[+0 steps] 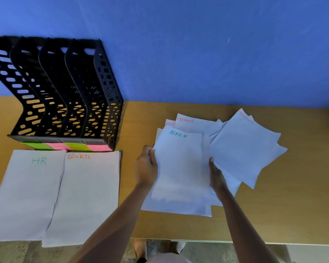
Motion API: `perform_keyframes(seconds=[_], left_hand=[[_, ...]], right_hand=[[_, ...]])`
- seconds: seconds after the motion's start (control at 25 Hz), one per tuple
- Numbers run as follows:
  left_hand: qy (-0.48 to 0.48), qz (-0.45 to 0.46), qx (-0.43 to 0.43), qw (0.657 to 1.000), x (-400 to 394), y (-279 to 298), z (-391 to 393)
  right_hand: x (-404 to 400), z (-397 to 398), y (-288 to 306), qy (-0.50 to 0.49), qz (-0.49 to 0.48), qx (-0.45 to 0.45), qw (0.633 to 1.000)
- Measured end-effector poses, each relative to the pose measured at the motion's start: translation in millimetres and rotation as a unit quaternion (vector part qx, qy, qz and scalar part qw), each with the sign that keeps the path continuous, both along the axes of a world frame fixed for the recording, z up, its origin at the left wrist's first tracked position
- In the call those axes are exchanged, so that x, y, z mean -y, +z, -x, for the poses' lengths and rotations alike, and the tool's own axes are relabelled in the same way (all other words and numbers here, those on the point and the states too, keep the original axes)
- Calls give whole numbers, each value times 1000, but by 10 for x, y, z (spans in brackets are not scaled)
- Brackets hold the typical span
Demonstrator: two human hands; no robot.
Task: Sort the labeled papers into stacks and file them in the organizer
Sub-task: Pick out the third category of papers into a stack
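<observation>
A black four-slot organizer (61,92) stands on the tabletop (302,205). In front of it lie an HR stack (25,194) and a SPORTS stack (85,198). To its right, among loose FINANCE sheets (243,147), both hands hold an ADMIN sheet (180,166): left hand (145,168) pinches its left edge, right hand (216,175) its right. Best lift it flat and start a separate ADMIN pile.

You had a wooden table (141,224) before you. On it stood a black file organizer (65,103) at the back left, an HR stack (25,190) and a SPORTS stack (87,196) just before it, and loose FINANCE papers (243,149) spread at the right.
</observation>
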State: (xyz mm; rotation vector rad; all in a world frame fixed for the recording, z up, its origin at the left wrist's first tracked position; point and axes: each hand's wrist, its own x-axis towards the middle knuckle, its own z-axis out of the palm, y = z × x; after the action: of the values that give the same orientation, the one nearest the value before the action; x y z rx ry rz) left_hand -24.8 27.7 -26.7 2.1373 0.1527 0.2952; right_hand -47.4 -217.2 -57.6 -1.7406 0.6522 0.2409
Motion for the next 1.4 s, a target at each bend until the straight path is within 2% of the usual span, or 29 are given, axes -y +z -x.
perform_keyframes(seconds=[0.2,0.28,0.44,0.56,0.72,0.88,1.0,1.08,1.2,1.28,1.32,1.4], left_hand=[[-26,7,-94,995,114,-159,45],[-27,18,-131,991,123,-187,43],[24,112,-139,984,61,-155,23],[54,214,-217,951,25,-81,-29],[-27,360,-277,891,-48,-69,-60],[-36,338,-298,892,-173,-82,-12],[-19,348,-310,885,-231,-91,4],[-13,357,-308,882,-250,-96,30],[0,344,-317,884,-257,-96,77],[0,334,-325,885,-250,-109,101],[-1,338,-325,883,-248,-110,116],[-7,351,-323,879,-260,-102,135]], right_hand=[[-10,22,-19,73,80,3,994],[12,34,-11,72,88,0,993],[84,62,-7,54,53,17,997],[118,94,56,53,-5,47,998],[40,62,133,79,-11,90,993],[-43,-16,140,131,66,113,983],[104,-62,194,38,186,158,969],[309,-72,202,14,279,177,944],[562,-56,134,124,387,90,909],[621,-26,97,171,410,61,894],[618,-3,91,170,400,80,897],[496,75,128,130,306,153,930]])
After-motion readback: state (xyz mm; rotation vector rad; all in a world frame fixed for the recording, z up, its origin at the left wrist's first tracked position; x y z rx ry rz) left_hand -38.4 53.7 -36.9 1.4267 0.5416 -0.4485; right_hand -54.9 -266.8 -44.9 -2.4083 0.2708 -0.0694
